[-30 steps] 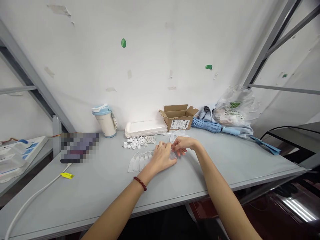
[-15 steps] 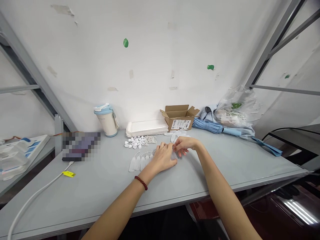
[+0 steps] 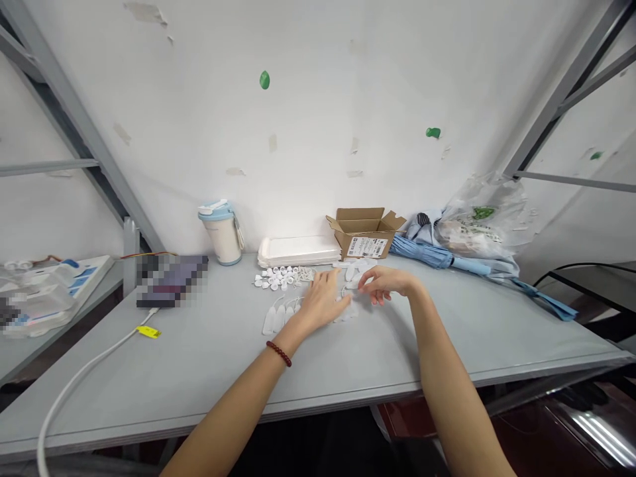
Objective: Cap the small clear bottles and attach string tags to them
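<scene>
My left hand point(image 3: 325, 298), a dark red bead bracelet at its wrist, is low over the desk with fingers stretched forward and thumb apart. Beneath and beside it lies a row of translucent white tags point(image 3: 279, 318) with thin looped strings, partly hidden by the hand. To the right, my right hand point(image 3: 385, 283) has thumb and index finger pinched at the end of a small translucent tag point(image 3: 351, 285); a short white string point(image 3: 343, 290) shows at the tag's far end. Just behind is a loose pile of similar translucent pieces point(image 3: 358, 268).
Small white caps point(image 3: 278, 277) and a bundle of strings point(image 3: 303, 274) lie left of the hands. Behind stand white trays point(image 3: 301, 251), an open cardboard box point(image 3: 366, 247) and a cup point(image 3: 223, 238). A folded blue umbrella point(image 3: 422, 250) and plastic bag point(image 3: 481, 218) lie right.
My right hand has drawn slightly away from my left, widening the gap between them. The left hand's fingers look straighter. The whole view has shifted a little.
</scene>
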A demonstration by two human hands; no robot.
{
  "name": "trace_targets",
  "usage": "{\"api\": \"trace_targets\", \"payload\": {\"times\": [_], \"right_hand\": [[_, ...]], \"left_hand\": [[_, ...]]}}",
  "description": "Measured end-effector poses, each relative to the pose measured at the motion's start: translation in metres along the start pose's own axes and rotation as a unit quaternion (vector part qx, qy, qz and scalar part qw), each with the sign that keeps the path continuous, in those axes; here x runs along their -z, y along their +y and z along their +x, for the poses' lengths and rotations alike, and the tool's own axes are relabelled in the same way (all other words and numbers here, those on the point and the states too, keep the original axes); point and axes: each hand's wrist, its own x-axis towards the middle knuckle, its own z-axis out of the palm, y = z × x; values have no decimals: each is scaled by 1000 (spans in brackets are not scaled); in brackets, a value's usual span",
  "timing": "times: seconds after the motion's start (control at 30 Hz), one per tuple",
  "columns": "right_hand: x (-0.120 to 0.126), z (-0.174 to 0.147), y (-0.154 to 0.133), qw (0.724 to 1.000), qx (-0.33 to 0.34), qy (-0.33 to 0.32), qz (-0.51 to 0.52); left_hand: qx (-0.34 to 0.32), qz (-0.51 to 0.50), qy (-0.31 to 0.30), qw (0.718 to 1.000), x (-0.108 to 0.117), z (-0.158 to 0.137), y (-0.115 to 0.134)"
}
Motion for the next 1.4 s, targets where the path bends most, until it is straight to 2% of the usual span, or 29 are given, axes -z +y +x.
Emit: {"api": "trace_targets", "payload": {"times": [0.07,0.13,0.23,0.33,0.53,0.63,0.73,0.9,1.07,1.2,1.3,1.4], "right_hand": [[6,-6,4,1000,-22,2,-1],[11,-11,8,999,-49,-6,-7],[14,-14,10,996,-79,-20,-20],[11,-12,9,994,-100,-30,-35],[6,0,9,991,-119,-24,-56],[8,1,13,996,-81,-9,-35],[10,-2,13,1000,0,13,19],[4,-1,5,985,116,82,101],[-14,17,-6,961,167,169,144],[-32,27,-16,937,197,244,152],[-46,32,-24,927,242,252,138],[-60,35,-31,923,280,230,127]], "left_hand": [[39,5,51,998,11,4,-11],[80,24,77,994,22,8,-25],[131,71,73,986,35,11,-48],[147,92,61,983,41,11,-63],[133,100,36,985,41,8,-68],[122,120,22,985,38,7,-66],[117,146,15,982,35,6,-64],[117,143,24,982,31,5,-63],[117,80,55,988,32,9,-62],[129,7,103,986,35,14,-60],[139,-37,135,980,37,16,-56],[132,-83,160,975,37,15,-53]]}}
